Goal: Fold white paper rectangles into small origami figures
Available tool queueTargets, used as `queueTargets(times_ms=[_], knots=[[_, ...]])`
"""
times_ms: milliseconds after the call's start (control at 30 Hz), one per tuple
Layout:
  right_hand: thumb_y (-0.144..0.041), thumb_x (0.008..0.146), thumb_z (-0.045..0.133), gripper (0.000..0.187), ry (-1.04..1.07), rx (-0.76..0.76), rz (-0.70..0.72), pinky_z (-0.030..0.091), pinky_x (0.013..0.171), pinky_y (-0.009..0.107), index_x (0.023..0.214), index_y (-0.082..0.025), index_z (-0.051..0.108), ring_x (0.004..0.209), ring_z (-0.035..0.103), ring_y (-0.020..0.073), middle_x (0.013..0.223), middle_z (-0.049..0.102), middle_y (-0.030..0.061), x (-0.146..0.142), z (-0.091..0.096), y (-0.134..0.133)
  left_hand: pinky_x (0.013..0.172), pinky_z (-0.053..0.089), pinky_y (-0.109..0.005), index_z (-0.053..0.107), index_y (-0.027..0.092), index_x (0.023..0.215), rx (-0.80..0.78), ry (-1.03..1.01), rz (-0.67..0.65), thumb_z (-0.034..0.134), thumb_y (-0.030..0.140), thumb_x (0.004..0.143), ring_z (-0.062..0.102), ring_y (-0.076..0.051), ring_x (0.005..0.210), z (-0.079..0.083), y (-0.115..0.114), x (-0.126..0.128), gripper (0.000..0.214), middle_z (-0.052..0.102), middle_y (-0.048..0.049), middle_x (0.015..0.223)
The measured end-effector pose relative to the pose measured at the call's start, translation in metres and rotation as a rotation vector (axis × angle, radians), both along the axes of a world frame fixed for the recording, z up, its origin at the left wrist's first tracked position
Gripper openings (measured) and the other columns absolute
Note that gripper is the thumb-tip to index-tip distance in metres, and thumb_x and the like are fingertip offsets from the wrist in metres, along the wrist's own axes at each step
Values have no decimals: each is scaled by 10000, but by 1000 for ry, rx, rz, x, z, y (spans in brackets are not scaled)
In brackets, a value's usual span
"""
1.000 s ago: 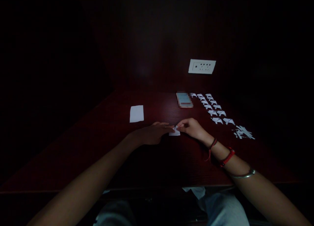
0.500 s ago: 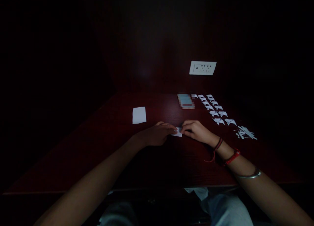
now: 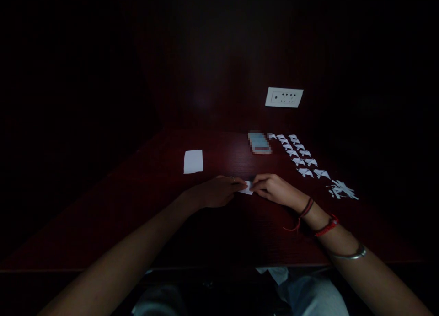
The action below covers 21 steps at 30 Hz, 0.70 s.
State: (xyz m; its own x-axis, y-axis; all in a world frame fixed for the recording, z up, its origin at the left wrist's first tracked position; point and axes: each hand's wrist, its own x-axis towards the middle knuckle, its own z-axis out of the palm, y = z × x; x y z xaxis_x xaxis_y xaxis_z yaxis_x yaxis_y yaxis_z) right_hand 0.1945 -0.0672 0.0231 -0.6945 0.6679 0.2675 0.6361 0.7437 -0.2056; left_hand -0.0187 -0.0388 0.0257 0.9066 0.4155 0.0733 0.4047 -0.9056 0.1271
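A small piece of white paper [image 3: 247, 190] lies on the dark red table between my hands, partly covered by fingers. My left hand [image 3: 221, 191] presses its fingertips on the paper's left part. From the other side, my right hand [image 3: 272, 188] pinches the paper's right edge, thumb and fingers close together. How the paper is folded is too small and dim to make out. Farther left, beyond my left hand, a white paper sheet [image 3: 193, 162] lies flat.
Several folded white paper pieces [image 3: 298, 161] stand in two rows at the right. Thin paper strips [image 3: 343, 190] are heaped nearer me. A blurred phone-like object [image 3: 259, 143] lies at the back. A white socket panel [image 3: 284, 97] is on the wall behind the dark red table [image 3: 137, 206].
My right hand has drawn its fingers in closer on the paper's right edge. My left fingers stay on the paper. The whole view has shifted slightly.
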Motion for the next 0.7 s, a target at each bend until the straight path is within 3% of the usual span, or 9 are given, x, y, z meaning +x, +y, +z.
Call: queueTargets(times_ms=[300,700], knots=[[-80,736,425,300,81,-50,-16,408,697,216,946,-197,605,738,531,102,834,574,32,4,1,3,878,291,-273,359,279,1180,9,51,24,314,85,765,395,-127,1076,5,-2,2,460,357,39,1254],[-98,744,436,326,-105,59,-38,379,673,211,1018,-226,559,747,522,105,852,556,28,1,0,1,793,324,-269,367,273,1172,37,35,55,300,58,732,404,-129,1058,1,-3,2,494,365,37,1249]])
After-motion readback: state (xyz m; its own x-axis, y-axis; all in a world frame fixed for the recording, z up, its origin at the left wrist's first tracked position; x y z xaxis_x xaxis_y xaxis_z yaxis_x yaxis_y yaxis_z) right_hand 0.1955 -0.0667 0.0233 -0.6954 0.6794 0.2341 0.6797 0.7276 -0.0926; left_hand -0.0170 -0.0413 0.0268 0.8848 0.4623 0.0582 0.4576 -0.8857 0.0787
